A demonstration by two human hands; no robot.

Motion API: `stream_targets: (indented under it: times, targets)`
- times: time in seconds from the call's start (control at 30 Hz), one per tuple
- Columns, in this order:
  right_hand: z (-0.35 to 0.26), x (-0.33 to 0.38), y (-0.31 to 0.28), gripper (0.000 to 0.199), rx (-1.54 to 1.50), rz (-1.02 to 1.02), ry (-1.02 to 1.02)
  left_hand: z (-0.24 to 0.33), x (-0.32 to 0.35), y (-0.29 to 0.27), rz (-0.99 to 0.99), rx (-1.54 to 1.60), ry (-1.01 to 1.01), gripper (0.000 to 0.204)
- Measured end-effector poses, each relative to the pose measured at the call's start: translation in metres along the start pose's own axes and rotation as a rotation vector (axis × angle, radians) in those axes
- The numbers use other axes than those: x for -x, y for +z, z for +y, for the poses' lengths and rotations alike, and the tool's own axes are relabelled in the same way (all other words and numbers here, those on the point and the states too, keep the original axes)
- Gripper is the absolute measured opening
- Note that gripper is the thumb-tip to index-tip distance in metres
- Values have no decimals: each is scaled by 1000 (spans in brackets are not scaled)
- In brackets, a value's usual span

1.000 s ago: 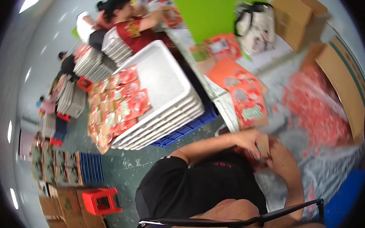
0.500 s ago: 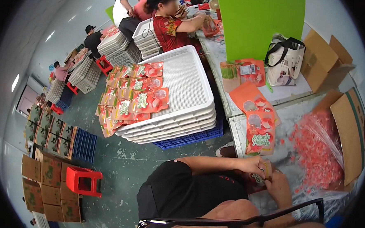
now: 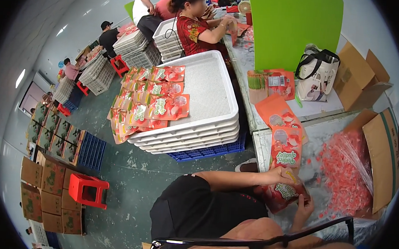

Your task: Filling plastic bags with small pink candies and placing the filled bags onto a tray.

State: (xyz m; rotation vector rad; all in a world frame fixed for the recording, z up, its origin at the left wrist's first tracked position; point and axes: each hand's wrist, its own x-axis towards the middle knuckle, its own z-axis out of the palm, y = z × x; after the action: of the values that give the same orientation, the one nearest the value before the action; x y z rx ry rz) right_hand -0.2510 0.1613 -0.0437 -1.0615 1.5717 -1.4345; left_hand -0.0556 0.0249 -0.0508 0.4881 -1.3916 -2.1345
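A red printed snack pouch [image 3: 282,193] is held in front of my body at the table's near edge. My left hand [image 3: 279,175] is closed on its upper edge. At the pouch's right side, my right hand [image 3: 304,208] has its fingers and thumb closed on the border. Just beyond lie flat pouches of the same kind [image 3: 285,144], overlapping on the table. To the right is a loose heap of small red wrapped pieces [image 3: 348,170], partly under clear plastic, spilling from a cardboard box [image 3: 380,156].
Left of the table stands a stack of white mesh trays [image 3: 208,89], its top one bearing rows of filled pouches [image 3: 153,97]. A tote bag [image 3: 318,74], an open carton [image 3: 357,78] and a green panel [image 3: 294,30] are farther back. A red stool [image 3: 87,190] stands on the floor; co-workers are behind.
My right hand has moved from the pouch's upper part to its right border, and more of the pouch's front shows. My left hand keeps its grip. The whole view has shifted slightly.
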Motion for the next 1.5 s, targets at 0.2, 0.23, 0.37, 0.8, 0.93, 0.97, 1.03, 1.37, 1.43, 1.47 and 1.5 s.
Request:
stream_targets:
  times: [0.2, 0.23, 0.37, 0.8, 0.93, 0.97, 1.03, 1.37, 1.43, 1.47, 1.5]
  targets:
    - [-6, 6, 5, 9, -17, 68, -6, -1, -4, 1, -27, -23, 79, 23]
    - [-3, 7, 5, 9, -52, 81, -14, 2, -3, 1, 14, -118, -28, 24]
    - [11, 7, 12, 12, -169, 202, -4, 21, -3, 9, 17, -137, 27, 25]
    - [5, 13, 49, 23, -432, 484, 39, -36, -1, -4, 362, -612, 207, 24]
    - [10, 10, 36, 25, -142, 475, -107, -36, -14, -7, 370, -533, 343, 26]
    - [8, 9, 36, 26, -130, 473, -133, -37, -17, -8, 354, -524, 390, 26]
    - [6, 7, 40, 24, -189, 478, -99, -34, -18, -9, 339, -516, 439, 26]
    - [46, 8, 34, 17, -249, 293, -86, -2, -6, -2, 58, -435, 354, 17]
    - [38, 7, 37, 16, -280, 296, -47, 0, -6, 0, 70, -474, 378, 17]
    - [33, 7, 40, 16, -311, 298, -10, 4, -6, 1, 39, -380, 289, 18]
    - [32, 6, 41, 16, -311, 297, -11, 8, -5, 2, 9, -286, 202, 19]
